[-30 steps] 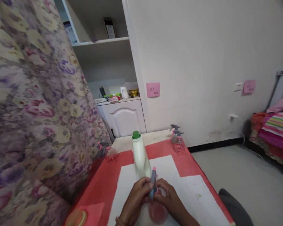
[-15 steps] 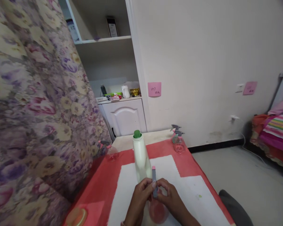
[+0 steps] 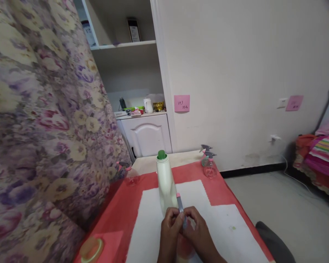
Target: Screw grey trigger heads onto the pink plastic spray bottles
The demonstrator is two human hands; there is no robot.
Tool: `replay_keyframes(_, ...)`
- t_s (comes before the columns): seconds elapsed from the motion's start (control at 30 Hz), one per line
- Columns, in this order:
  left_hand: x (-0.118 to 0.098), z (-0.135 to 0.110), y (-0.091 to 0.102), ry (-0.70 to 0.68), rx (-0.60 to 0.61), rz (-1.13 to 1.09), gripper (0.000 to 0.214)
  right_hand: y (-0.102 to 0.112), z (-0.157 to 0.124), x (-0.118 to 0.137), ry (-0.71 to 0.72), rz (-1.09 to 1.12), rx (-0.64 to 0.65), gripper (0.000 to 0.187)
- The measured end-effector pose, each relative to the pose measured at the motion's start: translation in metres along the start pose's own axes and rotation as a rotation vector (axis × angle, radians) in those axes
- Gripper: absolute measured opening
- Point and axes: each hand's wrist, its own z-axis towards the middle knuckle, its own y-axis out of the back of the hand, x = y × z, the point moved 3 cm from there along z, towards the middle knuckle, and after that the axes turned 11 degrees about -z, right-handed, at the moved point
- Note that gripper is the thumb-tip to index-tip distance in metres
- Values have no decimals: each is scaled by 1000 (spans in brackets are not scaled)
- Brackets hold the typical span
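Observation:
Both my hands meet at the bottom centre over a clear pink spray bottle (image 3: 184, 246) that stands on white paper (image 3: 224, 226). My left hand (image 3: 170, 227) and my right hand (image 3: 197, 230) are closed round its grey and pink trigger head (image 3: 180, 205), fingers curled at the neck. Just behind my hands stands a tall white bottle with a green cap (image 3: 166, 180). Part of the pink bottle is hidden by my hands.
Two more small spray bottles stand on the red table cover, one at the far right (image 3: 209, 164) and one at the far left (image 3: 128, 174). A round orange lid (image 3: 91, 248) lies near left. A floral curtain (image 3: 44, 120) hangs at left; a white cabinet (image 3: 146, 133) stands behind.
My hands have turned slightly round the trigger head, which has shifted a little to the right. The view has drifted left, so everything sits somewhat further right.

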Motion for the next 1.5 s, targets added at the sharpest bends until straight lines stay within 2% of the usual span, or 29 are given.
replay_keyframes(0.17,2,-1,0,-19,5,-3,32,1,-1,11,131,99,81,24)
replay_keyframes(0.37,5,0,2,-24,-11,-1,33,-7,1,-2,-3,108,-112,22)
replay_keyframes(0.43,3,0,1,-35,-7,-3,33,-5,1,-1,21,110,-83,22)
replay_keyframes(0.57,1,-2,-1,-36,-1,20,31,-1,2,4,112,152,85,20)
replay_keyframes(0.77,-2,-2,1,-28,-25,30,32,-5,1,-1,-4,101,-98,20)
replay_keyframes(0.83,-5,-3,1,-34,-16,37,30,-5,1,1,-9,124,-39,21)
replay_keyframes(0.9,-7,-5,-1,-39,-17,49,29,-3,1,6,50,183,73,23)
replay_keyframes(0.97,-8,-5,-2,-46,-25,50,29,-1,1,8,96,212,122,24)
replay_keyframes(1.13,-6,-3,-2,-35,-34,42,30,-4,2,1,13,196,-45,22)
replay_keyframes(1.2,-6,-2,-1,-37,-39,54,31,-7,2,0,3,217,-29,24)
replay_keyframes(1.33,-8,-2,0,-47,-49,84,33,-6,5,3,33,220,99,25)
replay_keyframes(1.5,-8,-2,0,-55,-40,100,35,-7,8,-2,-30,253,3,31)
